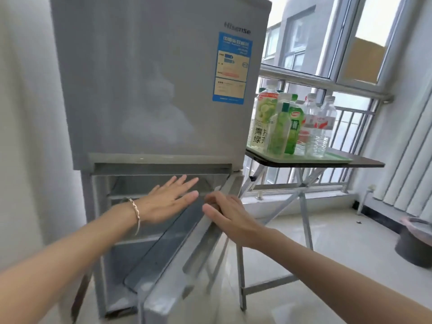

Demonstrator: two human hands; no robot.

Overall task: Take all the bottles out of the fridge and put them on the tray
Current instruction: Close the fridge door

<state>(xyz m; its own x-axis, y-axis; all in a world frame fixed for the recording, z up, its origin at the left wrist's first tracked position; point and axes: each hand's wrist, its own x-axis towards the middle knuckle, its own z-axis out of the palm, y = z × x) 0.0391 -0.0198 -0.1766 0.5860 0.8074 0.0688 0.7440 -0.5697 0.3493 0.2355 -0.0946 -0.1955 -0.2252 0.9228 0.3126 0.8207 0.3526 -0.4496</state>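
Observation:
A silver fridge [149, 85] stands in front of me, its upper door closed and its lower door [187, 258] swung partly open. My left hand [168, 199] is held flat with straight fingers in front of the open lower compartment, holding nothing. My right hand [229, 216] grips the top edge of the lower door. I see no bottles on the visible shelves inside. Several bottles [289, 122], green drinks and clear water, stand on a pale green tray [336, 159] on a folding table to the right.
The folding table [371, 163] with metal legs stands right beside the fridge, in front of a railed window. A dark bin [413, 244] sits on the floor at the far right. A white wall flanks the fridge on the left.

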